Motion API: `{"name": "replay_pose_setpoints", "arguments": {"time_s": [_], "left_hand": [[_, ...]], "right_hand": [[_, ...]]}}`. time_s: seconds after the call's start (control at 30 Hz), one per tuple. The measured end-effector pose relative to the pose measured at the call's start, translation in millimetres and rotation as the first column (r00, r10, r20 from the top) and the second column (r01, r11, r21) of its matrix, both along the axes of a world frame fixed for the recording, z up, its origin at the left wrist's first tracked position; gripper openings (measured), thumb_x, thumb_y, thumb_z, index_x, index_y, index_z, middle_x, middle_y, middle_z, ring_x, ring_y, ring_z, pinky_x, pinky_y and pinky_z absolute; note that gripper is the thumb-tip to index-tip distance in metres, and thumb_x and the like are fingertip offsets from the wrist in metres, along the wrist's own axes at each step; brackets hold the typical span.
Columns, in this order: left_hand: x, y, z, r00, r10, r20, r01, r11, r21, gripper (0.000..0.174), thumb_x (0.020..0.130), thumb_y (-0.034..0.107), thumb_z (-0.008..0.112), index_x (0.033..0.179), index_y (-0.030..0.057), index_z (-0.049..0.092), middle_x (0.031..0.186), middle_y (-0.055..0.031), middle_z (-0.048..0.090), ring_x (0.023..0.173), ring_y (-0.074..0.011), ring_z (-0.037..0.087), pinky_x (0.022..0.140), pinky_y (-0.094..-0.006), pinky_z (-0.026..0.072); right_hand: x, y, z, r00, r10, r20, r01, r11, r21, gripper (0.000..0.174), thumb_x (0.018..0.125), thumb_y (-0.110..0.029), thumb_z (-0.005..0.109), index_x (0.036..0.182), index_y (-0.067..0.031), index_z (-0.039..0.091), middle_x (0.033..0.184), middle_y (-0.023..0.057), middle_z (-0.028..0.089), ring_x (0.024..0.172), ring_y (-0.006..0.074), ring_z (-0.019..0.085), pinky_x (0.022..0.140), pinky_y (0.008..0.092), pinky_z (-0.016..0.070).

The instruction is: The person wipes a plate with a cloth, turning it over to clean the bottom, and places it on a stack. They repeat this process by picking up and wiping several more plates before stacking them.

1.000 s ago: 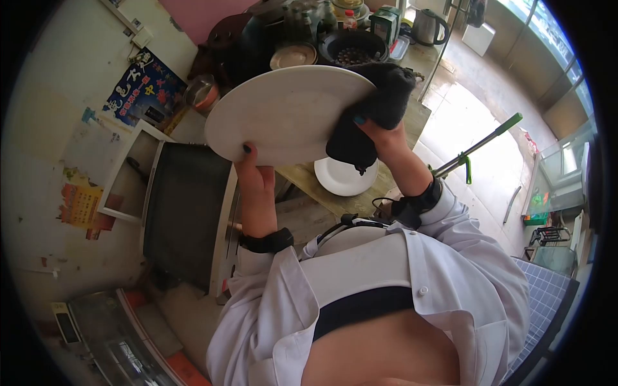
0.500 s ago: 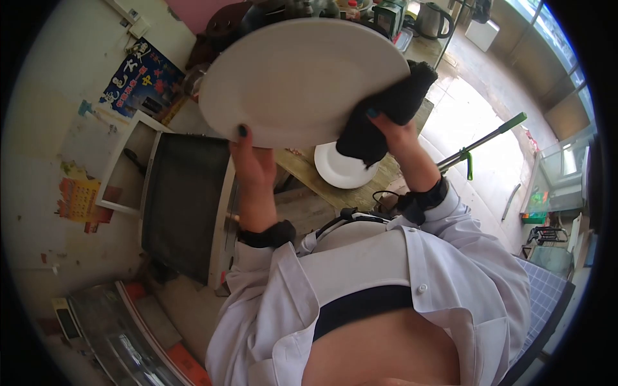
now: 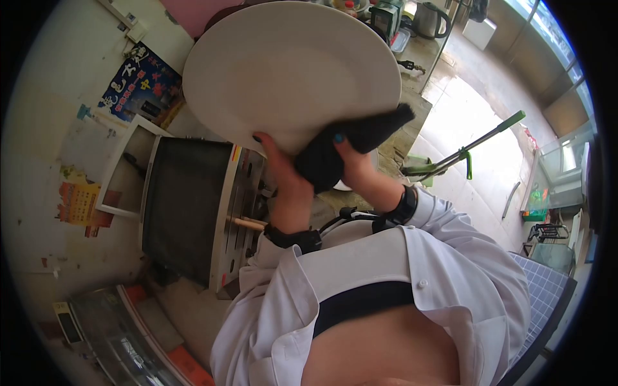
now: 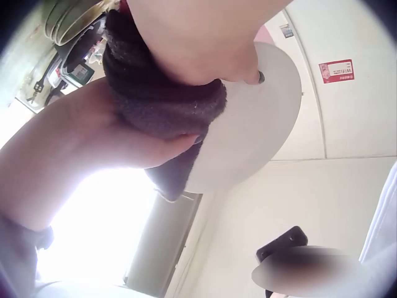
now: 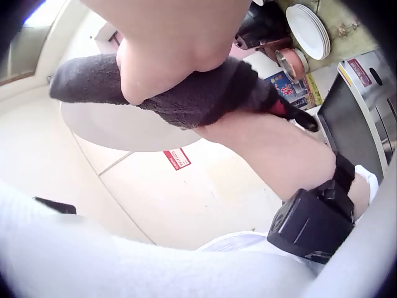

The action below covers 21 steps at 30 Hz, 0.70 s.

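Note:
A large white plate [image 3: 290, 71] is held up and tilted in front of my chest. My left hand [image 3: 290, 186] grips its near edge, thumb lying on the upper face. Beside it, my right hand [image 3: 364, 174] holds a dark cloth [image 3: 370, 128] folded over the plate's rim, its thumb pressing on the cloth. From below, in the left wrist view, the cloth [image 4: 161, 105] bunches between both hands against the plate [image 4: 248, 130]. The right wrist view shows the right thumb across the cloth [image 5: 205, 96]; the fingers behind it are mostly hidden.
Below the hands is a worn table [image 3: 402, 138]. A stack of white plates [image 5: 309, 32] stands on it. To the left is a metal appliance with a dark panel [image 3: 183, 212]. A kettle [image 3: 430, 20] is at the back; a green-handled pole [image 3: 483, 145] stands to the right.
The plate has risen and come closer to the head camera. My left hand has moved right along the rim, and my right hand with the cloth has moved left and down, so both hands are now close together.

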<state>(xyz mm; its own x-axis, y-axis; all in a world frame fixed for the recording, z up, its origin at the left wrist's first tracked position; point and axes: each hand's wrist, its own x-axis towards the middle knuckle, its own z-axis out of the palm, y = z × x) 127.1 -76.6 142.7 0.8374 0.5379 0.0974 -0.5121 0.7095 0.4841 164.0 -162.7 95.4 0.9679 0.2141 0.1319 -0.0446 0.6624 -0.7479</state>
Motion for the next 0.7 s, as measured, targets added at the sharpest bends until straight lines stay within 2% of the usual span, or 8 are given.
{"name": "replay_pose_setpoints", "arguments": {"time_s": [0.03,0.17,0.23,0.37,0.47,0.53,0.57,0.7], "left_hand": [[2.9,-4.2,-5.1,0.998,-0.059,0.015,0.059,0.998,-0.028,0.059,0.079,0.043,0.044,0.123,0.0081,0.025,0.122,-0.0083,0.034,0.112,-0.0250,0.034,0.091,-0.0397,0.0304],[0.9,14.6,-23.2,0.989,-0.133,-0.072,0.135,0.990,0.032,0.053,0.082,0.037,0.043,0.122,0.0070,0.027,0.121,-0.0084,0.035,0.113,-0.0235,0.033,0.091,-0.0385,0.0302],[-0.4,47.3,-25.7,0.999,0.012,0.040,-0.020,0.979,0.205,0.053,0.076,0.025,0.056,0.119,0.0055,0.031,0.117,-0.0071,0.039,0.108,-0.0219,0.039,0.089,-0.0380,0.0323],[-16.5,77.0,5.2,0.995,-0.074,0.063,0.033,0.864,0.503,0.058,0.069,0.015,0.063,0.117,0.0039,0.033,0.113,-0.0073,0.042,0.106,-0.0221,0.040,0.088,-0.0379,0.0344],[-14.7,60.1,6.1,0.996,0.089,0.019,-0.090,0.915,0.393,0.061,0.066,0.011,0.066,0.117,0.0038,0.034,0.112,-0.0074,0.043,0.105,-0.0228,0.042,0.087,-0.0373,0.0360],[-11.4,49.4,1.9,0.989,0.147,0.025,-0.147,0.934,0.325,0.059,0.068,0.016,0.064,0.117,0.0042,0.033,0.113,-0.0081,0.042,0.106,-0.0232,0.041,0.088,-0.0389,0.0354],[-9.8,45.1,-0.9,0.989,0.147,0.027,-0.148,0.933,0.327,0.059,0.068,0.016,0.064,0.117,0.0042,0.033,0.113,-0.0081,0.042,0.106,-0.0232,0.041,0.088,-0.0389,0.0354],[-10.2,-6.0,9.7,0.993,0.032,-0.113,-0.023,0.997,0.075,0.058,0.077,0.040,0.050,0.119,0.0052,0.031,0.117,-0.0096,0.039,0.108,-0.0257,0.038,0.090,-0.0393,0.0323]], "right_hand": [[-4.6,4.2,0.7,0.990,-0.086,0.109,0.092,0.994,-0.051,0.033,0.073,-0.011,0.059,0.101,-0.0014,0.045,0.095,0.0052,0.050,0.090,0.0147,0.046,0.080,0.0286,0.0376],[23.8,-34.1,18.8,0.938,0.111,0.328,0.018,0.931,-0.365,0.029,0.072,-0.008,0.059,0.098,-0.0026,0.048,0.088,0.0043,0.053,0.083,0.0140,0.050,0.073,0.0269,0.0411],[44.7,-55.0,43.3,0.899,0.185,0.397,-0.002,0.908,-0.419,0.027,0.071,-0.006,0.060,0.096,-0.0032,0.050,0.086,0.0041,0.054,0.080,0.0135,0.051,0.071,0.0264,0.0424],[56.0,-72.4,77.4,0.748,0.391,0.536,-0.092,0.861,-0.500,0.029,0.070,-0.005,0.060,0.097,-0.0027,0.049,0.088,0.0044,0.054,0.082,0.0133,0.051,0.072,0.0262,0.0420],[51.3,-59.1,60.4,0.857,0.188,0.480,-0.003,0.933,-0.360,0.032,0.070,-0.003,0.060,0.099,-0.0032,0.047,0.091,0.0049,0.053,0.084,0.0137,0.050,0.073,0.0267,0.0419],[45.1,-50.2,47.6,0.975,0.050,0.217,0.001,0.973,-0.230,0.035,0.070,-0.006,0.060,0.102,-0.0039,0.045,0.093,0.0049,0.052,0.086,0.0148,0.049,0.075,0.0275,0.0414],[42.6,-44.8,38.9,0.974,0.050,0.219,0.002,0.974,-0.227,0.035,0.070,-0.006,0.060,0.102,-0.0039,0.045,0.093,0.0049,0.052,0.086,0.0148,0.049,0.075,0.0275,0.0414],[8.8,-19.2,15.7,0.959,0.253,-0.129,-0.218,0.947,0.236,0.036,0.072,-0.014,0.061,0.103,-0.0051,0.045,0.093,0.0036,0.051,0.087,0.0155,0.048,0.079,0.0289,0.0391]]}}
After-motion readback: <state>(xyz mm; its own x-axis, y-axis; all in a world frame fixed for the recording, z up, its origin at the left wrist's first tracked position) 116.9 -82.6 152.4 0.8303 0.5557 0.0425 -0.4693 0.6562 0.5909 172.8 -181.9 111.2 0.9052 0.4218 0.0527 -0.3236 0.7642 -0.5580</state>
